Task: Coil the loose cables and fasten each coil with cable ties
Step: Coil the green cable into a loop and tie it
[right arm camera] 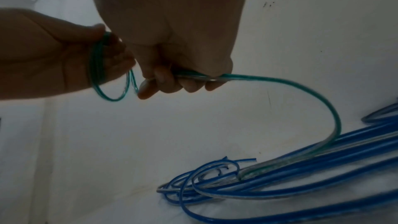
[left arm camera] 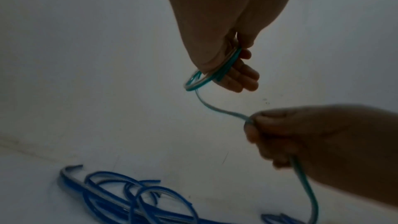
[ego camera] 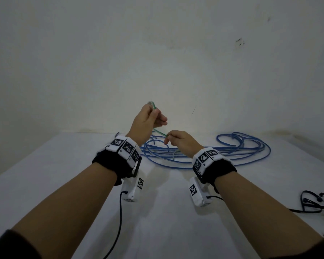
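Left hand [ego camera: 147, 121] holds the small green coil [left arm camera: 201, 78] raised; right hand [ego camera: 178, 142], just below and right, pinches the green cable [right arm camera: 301, 89], which trails rightward down into the blue cables [ego camera: 232, 152].

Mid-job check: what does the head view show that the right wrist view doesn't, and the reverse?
Only the head view shows the black cable at the table's right edge, both wrist cameras, and the full spread of the blue cables.

Only the right wrist view shows the green cable arching down from the right hand into the blue pile, and its small loops round the left hand's fingers.

Both show the left hand and right hand gripping the green cable.
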